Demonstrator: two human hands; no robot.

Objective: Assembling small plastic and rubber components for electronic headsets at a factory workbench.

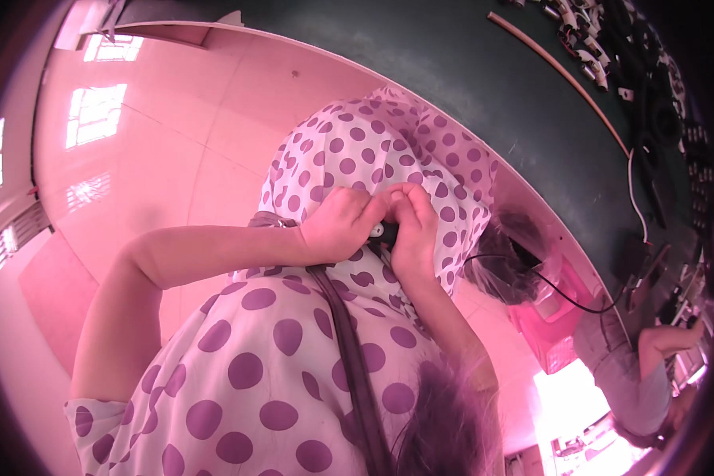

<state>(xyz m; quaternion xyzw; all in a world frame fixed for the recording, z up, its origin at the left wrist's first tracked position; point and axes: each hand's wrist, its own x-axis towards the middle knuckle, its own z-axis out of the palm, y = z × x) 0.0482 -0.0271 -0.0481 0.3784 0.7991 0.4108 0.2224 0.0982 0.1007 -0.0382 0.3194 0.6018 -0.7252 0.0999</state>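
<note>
Both hands meet in front of my body, over a white dress with purple dots [246, 371]. My left hand [337, 226] has its fingers curled, thumb side toward the other hand. Close against it is my right hand [415, 230], its fingers bent and their tips touching the left ones. Between the two palms shows part of a small black thing [386, 236] with a pale round spot; the fingers cover the rest, so its kind is unclear. A dark strap [345, 337] runs down my front from just below the hands. On my left wrist is a band [274, 222].
A dark green table [420, 63] curves along the far and right side. On it lie a copper-coloured tube [567, 73] with a white cord [631, 194] and several white connectors [591, 55]. A pink plastic stool or bin [554, 337] stands near a co-worker in grey [631, 389].
</note>
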